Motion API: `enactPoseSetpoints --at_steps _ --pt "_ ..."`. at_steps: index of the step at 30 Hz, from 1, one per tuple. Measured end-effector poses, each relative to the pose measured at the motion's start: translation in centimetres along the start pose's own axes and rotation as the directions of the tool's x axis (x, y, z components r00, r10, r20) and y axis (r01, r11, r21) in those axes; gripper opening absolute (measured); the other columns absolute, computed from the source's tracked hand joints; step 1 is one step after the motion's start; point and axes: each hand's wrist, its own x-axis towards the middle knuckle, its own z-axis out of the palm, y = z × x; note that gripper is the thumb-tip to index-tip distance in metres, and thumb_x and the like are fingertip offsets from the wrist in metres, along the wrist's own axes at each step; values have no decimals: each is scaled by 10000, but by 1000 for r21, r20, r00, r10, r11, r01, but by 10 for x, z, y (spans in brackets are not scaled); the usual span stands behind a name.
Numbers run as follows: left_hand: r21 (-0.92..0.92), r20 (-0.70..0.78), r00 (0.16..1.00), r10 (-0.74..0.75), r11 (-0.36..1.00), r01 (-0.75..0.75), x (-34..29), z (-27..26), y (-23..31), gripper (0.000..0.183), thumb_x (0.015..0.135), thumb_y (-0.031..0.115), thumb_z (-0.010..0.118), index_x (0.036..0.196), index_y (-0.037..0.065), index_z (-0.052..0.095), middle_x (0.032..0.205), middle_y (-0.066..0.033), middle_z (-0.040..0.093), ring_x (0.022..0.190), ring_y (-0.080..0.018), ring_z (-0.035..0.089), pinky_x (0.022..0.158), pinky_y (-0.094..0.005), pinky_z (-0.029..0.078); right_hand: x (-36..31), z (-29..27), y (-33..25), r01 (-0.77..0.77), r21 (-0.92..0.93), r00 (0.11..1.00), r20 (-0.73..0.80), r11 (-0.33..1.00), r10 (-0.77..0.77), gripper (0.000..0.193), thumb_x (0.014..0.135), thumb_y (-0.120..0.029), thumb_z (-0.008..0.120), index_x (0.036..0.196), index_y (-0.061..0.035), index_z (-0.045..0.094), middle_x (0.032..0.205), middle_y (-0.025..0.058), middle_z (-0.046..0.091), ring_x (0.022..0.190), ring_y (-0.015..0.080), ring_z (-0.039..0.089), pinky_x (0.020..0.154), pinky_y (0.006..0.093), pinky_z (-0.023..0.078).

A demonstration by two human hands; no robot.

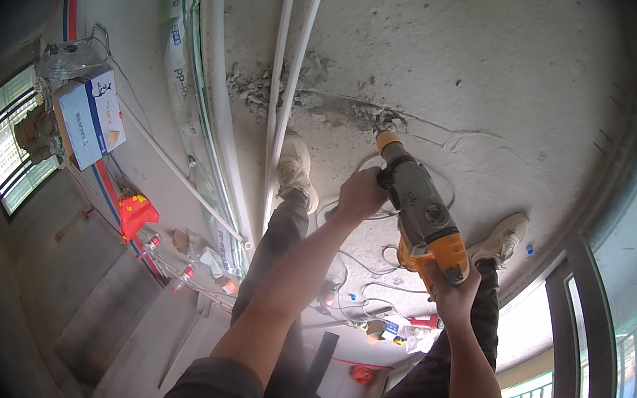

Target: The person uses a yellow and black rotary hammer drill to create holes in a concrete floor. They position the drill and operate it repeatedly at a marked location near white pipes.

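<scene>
A yellow and dark grey rotary hammer drill (424, 210) points away from me, its nose at a chipped groove in the concrete floor. My left hand (363, 192) is closed beside the drill's front part, seemingly round a side handle that the fingers hide. Closed round the rear handle is my right hand (452, 289). Broken concrete rubble (311, 100) lies along the groove, up to the drill's nose. Dust blurs this spot, and the bit itself cannot be made out.
White pipes (279, 75) and plastic-wrapped pipes (212, 126) run along my left. My shoes (295, 166) stand either side of the drill. A cable (374, 268) loops behind it. A blue-white box (91, 119) and red bag (136, 216) lie far left; a window frame (584, 335) stands right.
</scene>
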Motion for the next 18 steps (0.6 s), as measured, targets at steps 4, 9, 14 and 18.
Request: enactPoseSetpoints --at_steps 4,9,14,18 --pt "-3 -8 997 71 997 -71 11 32 24 300 892 340 760 1025 71 756 992 -196 783 1018 -427 739 875 -552 571 2 -19 -17 22 46 998 -68 999 -19 302 908 -132 855 1125 31 722 952 55 757 880 109 689 808 295 541" --pt "55 -28 988 150 987 -148 57 37 23 256 900 297 737 1010 71 789 998 -212 781 993 -432 743 854 -544 578 49 -16 -1 -28 -4 994 -102 1000 27 323 897 -162 846 1131 21 719 936 50 754 849 110 690 784 306 550" --pt "74 34 994 103 992 -106 62 40 18 231 876 226 737 1031 62 787 1000 -220 783 1005 -430 749 892 -537 584 71 -23 35 28 49 995 -101 998 -23 219 900 -123 841 1046 -15 719 860 8 720 722 94 678 672 268 544" --pt "59 15 1000 24 998 -25 70 40 19 240 859 201 729 1041 57 787 1007 -219 786 1040 -427 746 913 -532 583 104 -40 39 -7 36 999 -49 999 8 208 909 -105 835 1057 -9 727 858 13 724 717 93 684 667 266 567"
